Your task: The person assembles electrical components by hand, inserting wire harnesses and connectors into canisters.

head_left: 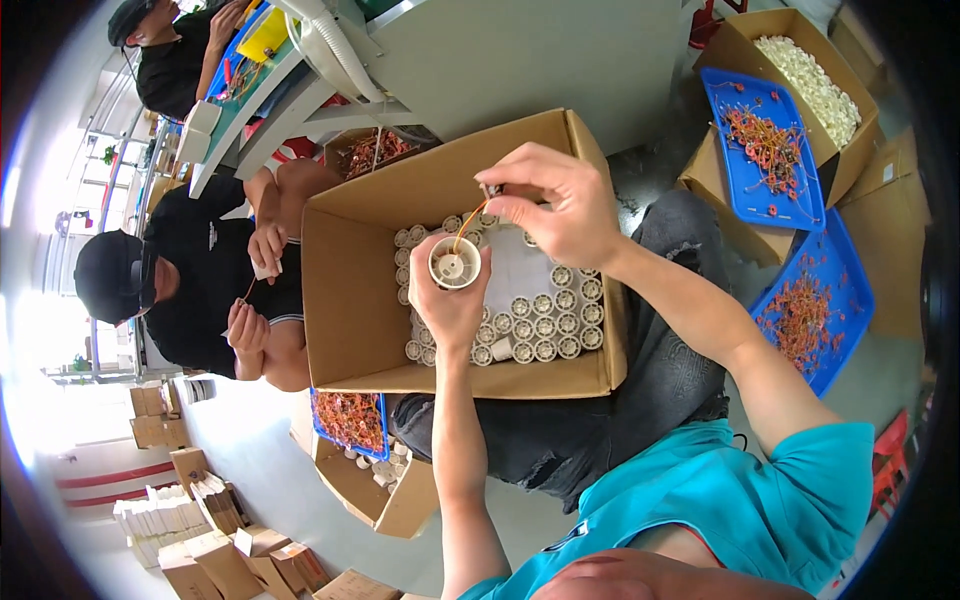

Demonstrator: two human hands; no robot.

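Note:
My left hand is wrapped round a white plastic cup-shaped housing, its open end facing up. Thin red and yellow wires rise out of the housing. Their upper end carries a small dark part, pinched between the thumb and fingertips of my right hand. Both hands are above a large open cardboard box. Inside it, several similar round white housings stand in rows on a pale sheet; one lies tipped on its side.
At the right, two blue trays hold wired parts, near a carton of small white pieces. Left of the box, a co-worker handles a wired piece; another person is at a bench. A smaller carton stands at the lower left.

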